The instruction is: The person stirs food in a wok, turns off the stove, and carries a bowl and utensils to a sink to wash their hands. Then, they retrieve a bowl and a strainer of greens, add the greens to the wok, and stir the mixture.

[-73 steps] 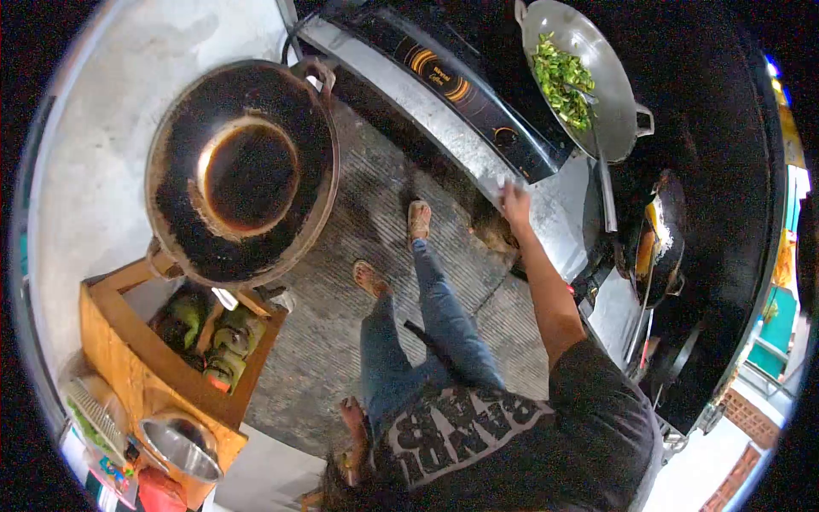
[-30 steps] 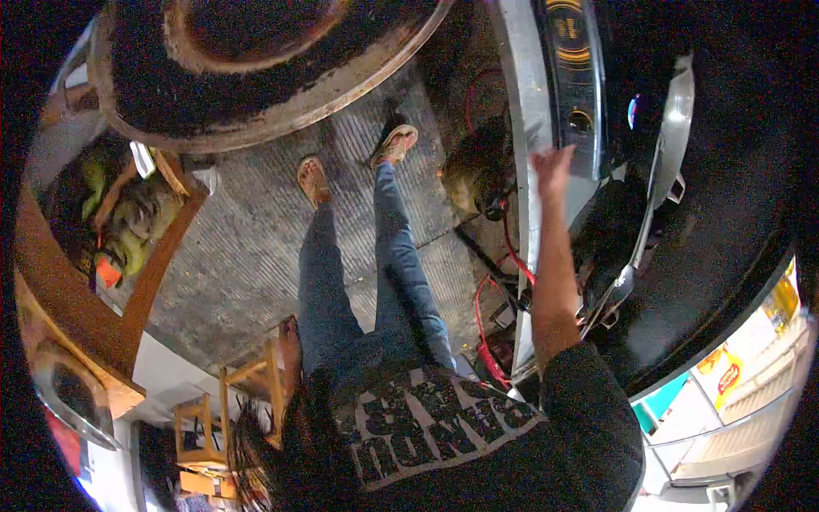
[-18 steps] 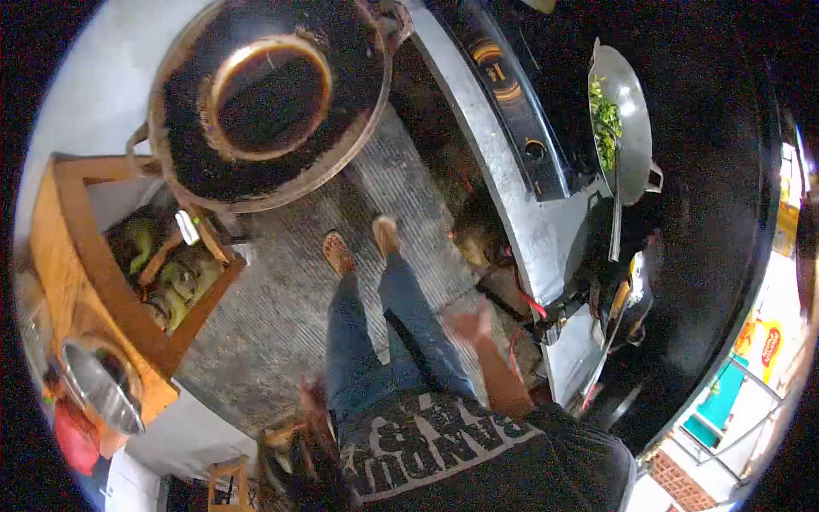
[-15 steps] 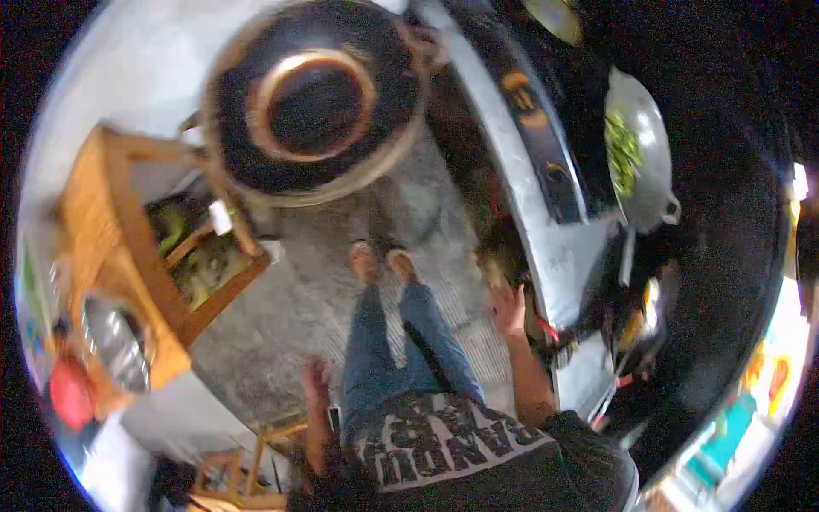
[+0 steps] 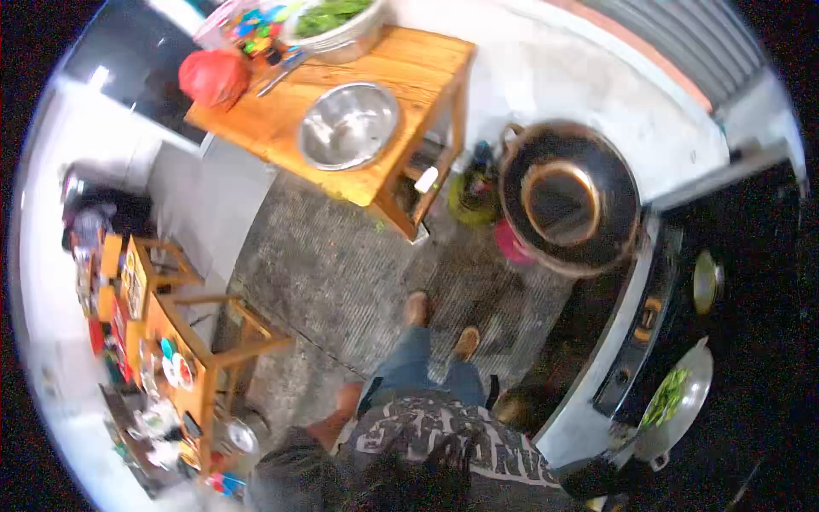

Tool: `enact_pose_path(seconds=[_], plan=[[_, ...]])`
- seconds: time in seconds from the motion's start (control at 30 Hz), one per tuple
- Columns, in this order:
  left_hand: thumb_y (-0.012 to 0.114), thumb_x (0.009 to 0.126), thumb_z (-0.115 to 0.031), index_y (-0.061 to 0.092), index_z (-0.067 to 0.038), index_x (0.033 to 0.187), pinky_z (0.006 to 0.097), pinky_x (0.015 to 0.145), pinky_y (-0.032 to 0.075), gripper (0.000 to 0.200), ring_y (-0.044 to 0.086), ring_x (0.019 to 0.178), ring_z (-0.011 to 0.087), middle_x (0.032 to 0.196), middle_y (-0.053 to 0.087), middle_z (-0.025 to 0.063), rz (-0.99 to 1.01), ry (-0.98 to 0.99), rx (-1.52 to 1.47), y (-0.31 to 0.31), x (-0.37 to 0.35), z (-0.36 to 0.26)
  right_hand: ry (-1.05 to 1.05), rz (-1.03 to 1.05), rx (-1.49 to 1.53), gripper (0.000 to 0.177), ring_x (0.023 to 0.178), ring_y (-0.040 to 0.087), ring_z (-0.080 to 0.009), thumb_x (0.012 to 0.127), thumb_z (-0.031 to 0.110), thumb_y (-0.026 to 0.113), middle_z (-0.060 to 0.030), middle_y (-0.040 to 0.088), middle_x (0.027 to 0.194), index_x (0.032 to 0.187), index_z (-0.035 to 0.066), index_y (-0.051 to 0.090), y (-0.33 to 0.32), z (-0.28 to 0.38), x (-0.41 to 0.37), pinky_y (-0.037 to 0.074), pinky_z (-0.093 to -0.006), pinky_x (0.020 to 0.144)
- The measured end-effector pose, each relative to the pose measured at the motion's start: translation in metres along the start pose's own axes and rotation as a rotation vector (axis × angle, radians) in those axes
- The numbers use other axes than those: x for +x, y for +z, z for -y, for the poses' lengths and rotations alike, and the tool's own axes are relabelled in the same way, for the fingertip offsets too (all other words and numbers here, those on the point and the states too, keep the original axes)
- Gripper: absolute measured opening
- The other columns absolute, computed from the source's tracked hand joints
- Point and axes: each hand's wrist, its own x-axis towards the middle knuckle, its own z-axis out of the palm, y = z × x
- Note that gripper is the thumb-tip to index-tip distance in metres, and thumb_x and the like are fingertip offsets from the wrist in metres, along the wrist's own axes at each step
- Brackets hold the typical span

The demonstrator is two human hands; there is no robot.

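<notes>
My left hand (image 5: 348, 396) hangs low in front of my left thigh, blurred, with its fingers not distinct. I make out nothing in it. My right hand is out of sight; only the dark right sleeve (image 5: 589, 478) shows near the stove's side. Closest to that sleeve is a metal wok (image 5: 695, 392) with chopped green vegetables (image 5: 667, 398) in it. Ahead on the right, a large dark wok (image 5: 563, 205) stands tilted against the wall. A steel bowl (image 5: 348, 126) rests on the wooden table (image 5: 426, 60) ahead to the left.
On the table are a red bag (image 5: 213, 78) and a basin of green leaves (image 5: 341, 43). A pink object (image 5: 514, 242) sits on the floor below the big wok. Another wooden table (image 5: 179, 328) with dishes stands left. The stove counter (image 5: 610, 350) runs along the right.
My view has turned left, so the table and big wok now appear further right. My right hand, open beside the stove before, has left the view. My left hand stays low.
</notes>
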Motion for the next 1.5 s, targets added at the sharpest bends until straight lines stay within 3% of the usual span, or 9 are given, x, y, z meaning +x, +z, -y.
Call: enact_pose_path(seconds=[0.4,0.53,0.63,0.7,0.97,1.2,1.27,1.37,1.5], plan=[[0.056,0.078,-0.038,0.049,-0.006,0.110,0.0352,0.071,0.043,0.046,0.055,0.082,0.0212,0.088,0.058,0.0128,0.305,-0.723,-1.129,-0.115,0.109,0.029,0.051,0.696,-0.949,0.034,0.059,0.050,-0.0131,0.087,0.038,0.046,-0.0002,0.053,0.068,0.082,0.006,0.054,0.266,-0.106,-0.136,0.040,-0.0293,0.050],[0.057,0.078,-0.035,0.053,-0.005,0.098,0.0319,0.059,0.043,0.036,0.053,0.066,0.0169,0.075,0.055,0.0083,-0.027,-0.659,-1.283,-0.088,0.224,0.133,-0.513,1.073,-1.070,0.033,0.057,0.049,-0.0122,0.087,0.037,0.047,0.0006,0.052,0.065,0.079,0.005,0.054,0.436,-0.088,-0.185,0.040,-0.0280,0.049],[0.055,0.080,-0.032,0.054,-0.002,0.085,0.0289,0.056,0.040,0.031,0.049,0.061,0.0132,0.068,0.052,0.0023,0.024,-0.309,-1.132,-0.227,0.321,0.129,-1.251,0.886,-0.766,0.040,0.049,0.047,-0.0165,0.084,0.040,0.051,-0.0051,0.050,0.057,0.078,0.000,0.054,0.571,0.032,-0.310,0.039,-0.0337,0.044],[0.057,0.081,-0.028,0.054,-0.002,0.099,0.0253,0.056,0.041,0.032,0.049,0.064,0.0095,0.077,0.055,0.0028,0.064,-0.177,-1.255,-0.286,0.390,0.110,-0.767,1.003,-0.634,0.032,0.046,0.044,-0.0090,0.087,0.036,0.048,-0.0009,0.049,0.059,0.081,0.004,0.050,0.623,0.081,-0.383,0.033,-0.0228,0.039],[0.056,0.084,-0.026,0.045,-0.002,0.114,0.0225,0.062,0.042,0.040,0.050,0.075,0.0095,0.088,0.053,0.0033,0.237,0.390,-1.499,-0.506,0.555,-0.056,-0.287,1.253,-1.145,0.043,0.058,0.056,-0.0127,0.078,0.030,0.060,-0.0077,0.060,0.084,0.107,0.000,0.053,0.708,0.064,-0.414,0.045,-0.0213,0.041],[0.056,0.075,-0.054,0.042,-0.004,0.122,0.0355,0.096,0.033,0.071,0.042,0.112,0.0244,0.123,0.045,0.0102,0.562,0.775,-0.891,-0.503,0.581,-0.142,-0.352,1.459,-0.908,0.037,0.074,0.056,-0.0136,0.082,0.028,0.056,-0.0063,0.059,0.090,0.106,-0.001,0.055,0.734,0.047,-0.474,0.046,-0.0286,0.059],[0.057,0.073,-0.054,0.031,-0.001,0.127,0.0333,0.082,0.044,0.080,0.049,0.105,0.0227,0.114,0.048,0.0162,1.083,0.417,-1.218,-0.536,0.570,-0.136,-0.366,1.519,-1.103,0.043,0.078,0.056,-0.0166,0.083,0.032,0.055,-0.0073,0.059,0.096,0.112,0.000,0.051,0.759,0.039,-0.482,0.045,-0.0303,0.069],[0.055,0.075,-0.037,0.031,-0.002,0.126,0.0285,0.073,0.045,0.066,0.054,0.091,0.0185,0.103,0.053,0.0114,0.864,0.327,-1.185,-0.477,0.594,-0.099,-0.535,1.550,-1.260,0.048,0.075,0.056,-0.0174,0.087,0.042,0.046,-0.0077,0.058,0.100,0.112,0.002,0.050,0.799,0.060,-0.521,0.046,-0.0303,0.070],[0.053,0.074,-0.026,0.043,-0.002,0.112,0.0281,0.067,0.043,0.046,0.053,0.078,0.0147,0.092,0.054,0.0057,0.792,-0.094,-1.398,-0.497,0.579,-0.065,-0.530,1.252,-0.499,0.053,0.081,0.060,-0.0184,0.084,0.051,0.044,-0.0107,0.057,0.099,0.107,0.003,0.048,0.905,0.108,-0.500,0.052,-0.0303,0.064]])
